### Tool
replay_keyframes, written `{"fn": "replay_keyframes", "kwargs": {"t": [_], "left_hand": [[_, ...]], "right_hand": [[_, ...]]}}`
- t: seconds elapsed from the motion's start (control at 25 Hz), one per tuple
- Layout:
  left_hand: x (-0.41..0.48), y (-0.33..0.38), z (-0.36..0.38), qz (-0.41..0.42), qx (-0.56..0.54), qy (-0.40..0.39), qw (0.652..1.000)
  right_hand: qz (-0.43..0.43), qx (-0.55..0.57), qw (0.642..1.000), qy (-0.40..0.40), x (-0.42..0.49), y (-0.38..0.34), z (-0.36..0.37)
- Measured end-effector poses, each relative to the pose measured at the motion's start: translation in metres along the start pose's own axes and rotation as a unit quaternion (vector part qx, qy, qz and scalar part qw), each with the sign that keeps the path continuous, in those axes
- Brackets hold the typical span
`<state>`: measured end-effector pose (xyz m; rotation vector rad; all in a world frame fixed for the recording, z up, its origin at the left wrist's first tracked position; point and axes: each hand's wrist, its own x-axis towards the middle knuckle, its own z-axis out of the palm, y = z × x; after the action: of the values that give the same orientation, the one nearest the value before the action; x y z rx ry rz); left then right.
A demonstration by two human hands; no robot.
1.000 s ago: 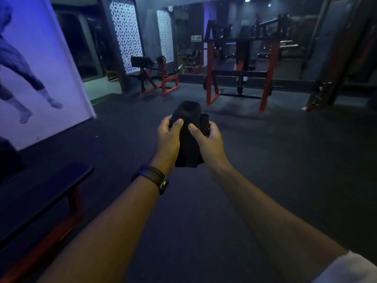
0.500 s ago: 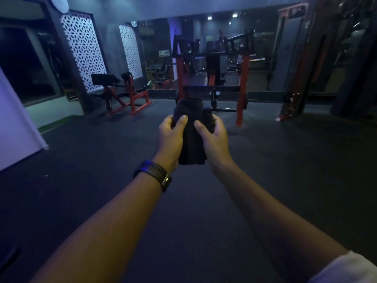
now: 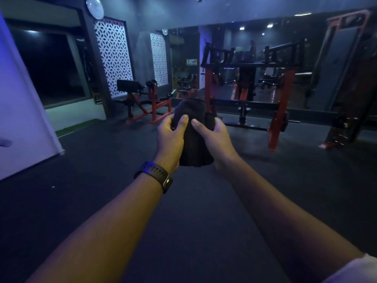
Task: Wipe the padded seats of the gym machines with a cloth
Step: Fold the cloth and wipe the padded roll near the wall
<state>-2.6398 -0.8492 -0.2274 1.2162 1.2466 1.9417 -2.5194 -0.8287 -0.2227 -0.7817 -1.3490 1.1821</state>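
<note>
A folded black cloth is held out in front of me at chest height, between both hands. My left hand, with a black watch on its wrist, grips the cloth's left side. My right hand grips its right side, thumb on top. Far off at the back left stands a red-framed machine with a black padded seat. A bigger red and black rack machine stands straight ahead, behind the cloth.
Dark rubber floor stretches between me and the machines. A white wall panel stands at the left. A mirror wall runs along the back. A tall red-framed machine stands at the far right.
The view has swung right and forward: the bench at the lower left is gone and the machines look nearer. Both hands keep their hold on the cloth.
</note>
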Motion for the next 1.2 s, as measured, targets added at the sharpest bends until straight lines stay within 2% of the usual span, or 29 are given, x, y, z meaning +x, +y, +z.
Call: {"fn": "replay_keyframes", "kwargs": {"t": [0.2, 0.4, 0.56, 0.8, 1.08, 1.2], "left_hand": [[0.196, -0.058, 0.001, 0.000, 0.009, 0.045, 0.999], [0.358, -0.134, 0.010, -0.001, 0.046, 0.047, 0.998], [0.497, -0.209, 0.025, 0.027, 0.057, 0.088, 0.994], [0.719, -0.277, 0.044, 0.028, 0.063, 0.145, 0.987], [0.958, -0.406, -0.022, 0.047, 0.092, 0.200, 0.974], [1.064, -0.444, -0.064, 0.045, 0.093, 0.203, 0.974]], "right_hand": [[-0.013, 0.032, 0.999, 0.006, 0.196, 0.044, 0.059], [-0.018, 0.054, 0.998, 0.005, 0.375, 0.113, 0.090], [-0.024, 0.069, 0.997, -0.024, 0.528, 0.178, 0.114], [-0.029, 0.081, 0.994, -0.062, 0.763, 0.225, 0.165], [-0.069, 0.063, 0.993, -0.075, 0.997, 0.350, 0.288], [-0.054, 0.072, 0.992, -0.086, 1.090, 0.387, 0.356]]}}
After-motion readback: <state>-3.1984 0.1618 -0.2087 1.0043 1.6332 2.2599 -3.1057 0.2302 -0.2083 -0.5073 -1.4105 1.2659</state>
